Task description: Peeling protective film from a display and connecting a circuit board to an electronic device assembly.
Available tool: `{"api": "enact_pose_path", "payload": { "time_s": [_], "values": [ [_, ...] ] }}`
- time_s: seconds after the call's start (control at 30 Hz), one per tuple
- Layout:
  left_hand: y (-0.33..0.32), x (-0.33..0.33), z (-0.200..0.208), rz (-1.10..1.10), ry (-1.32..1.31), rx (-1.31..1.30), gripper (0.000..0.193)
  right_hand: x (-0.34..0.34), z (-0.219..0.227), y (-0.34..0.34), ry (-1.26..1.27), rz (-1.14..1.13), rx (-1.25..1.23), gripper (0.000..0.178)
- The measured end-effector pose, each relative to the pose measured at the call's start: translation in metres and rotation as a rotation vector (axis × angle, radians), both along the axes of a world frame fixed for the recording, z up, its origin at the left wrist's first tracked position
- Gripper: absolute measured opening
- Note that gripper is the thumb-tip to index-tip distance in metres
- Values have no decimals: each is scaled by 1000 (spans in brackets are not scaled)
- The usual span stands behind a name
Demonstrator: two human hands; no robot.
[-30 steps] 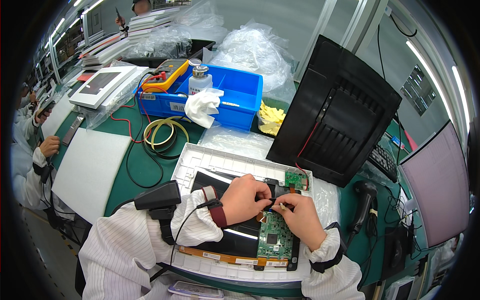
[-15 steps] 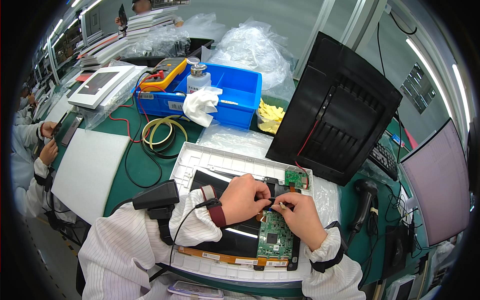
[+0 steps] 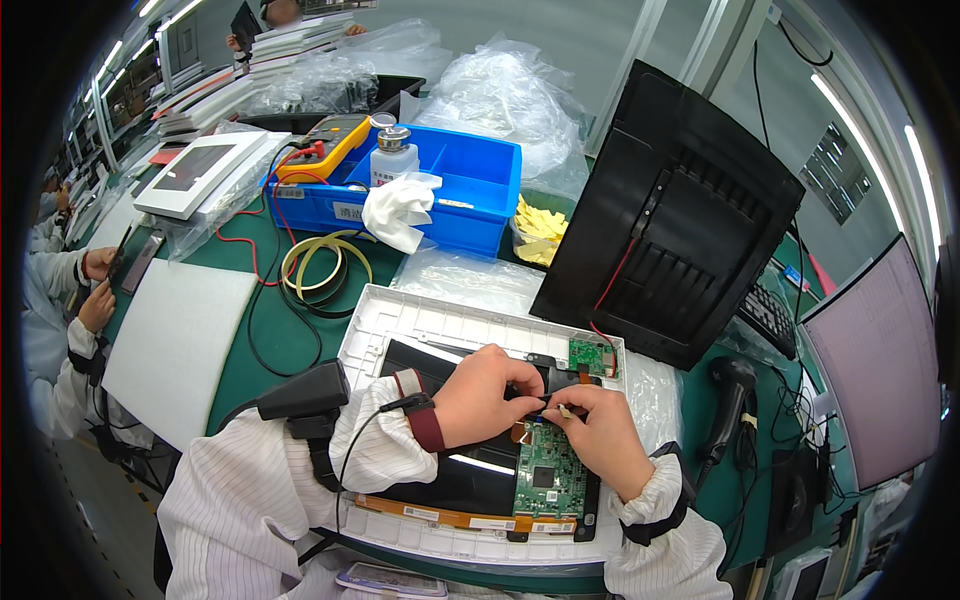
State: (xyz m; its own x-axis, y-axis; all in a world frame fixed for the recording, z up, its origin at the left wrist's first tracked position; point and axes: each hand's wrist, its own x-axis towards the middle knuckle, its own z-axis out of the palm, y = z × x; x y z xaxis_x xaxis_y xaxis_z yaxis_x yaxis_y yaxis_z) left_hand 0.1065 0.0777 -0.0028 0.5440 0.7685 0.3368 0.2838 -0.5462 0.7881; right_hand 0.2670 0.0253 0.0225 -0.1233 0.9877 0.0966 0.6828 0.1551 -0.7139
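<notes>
A white plastic frame (image 3: 368,335) lies in front of me with a black display panel (image 3: 425,360) in it. Over the panel's right part sits a green circuit board (image 3: 560,480). My left hand (image 3: 487,398) and my right hand (image 3: 600,430) meet at the board's upper end, fingertips pinched close together. Something small and dark is between the left fingers; a small pale piece shows at the right fingertips. The fingers hide what these are. A smaller green board (image 3: 592,355) sits at the frame's upper right corner, with a red wire running up to the black back cover (image 3: 670,220).
The black cover leans upright behind the frame. Farther left stand a blue divided bin (image 3: 470,225), a pump bottle (image 3: 394,160), a yellow multimeter (image 3: 330,145) and tape rolls (image 3: 325,270). At right are a scanner (image 3: 728,400) and a monitor (image 3: 880,360). A co-worker's hands (image 3: 97,285) show far left.
My left hand and forearm have shifted very slightly to the left. The right hand keeps its place, and both pinches stay at the same spot on the board.
</notes>
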Motion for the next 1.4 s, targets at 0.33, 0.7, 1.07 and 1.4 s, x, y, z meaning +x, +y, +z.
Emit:
{"api": "enact_pose_path", "payload": {
  "time_s": [0.33,0.7,1.07,1.4],
  "values": [
    [2,-5,8,0,-9,-131,6,2,-6,3,35,38,26,8],
    [4,-7,9,-18,60,-194,12,7,-9,8,82,67,-35,9],
    [1,-7,5,-5,40,-142,9,7,-8,8,75,50,-73,9],
    [-2,-2,1,55,86,-62,6,8,-8,8,97,26,-85,10]
  ]
}}
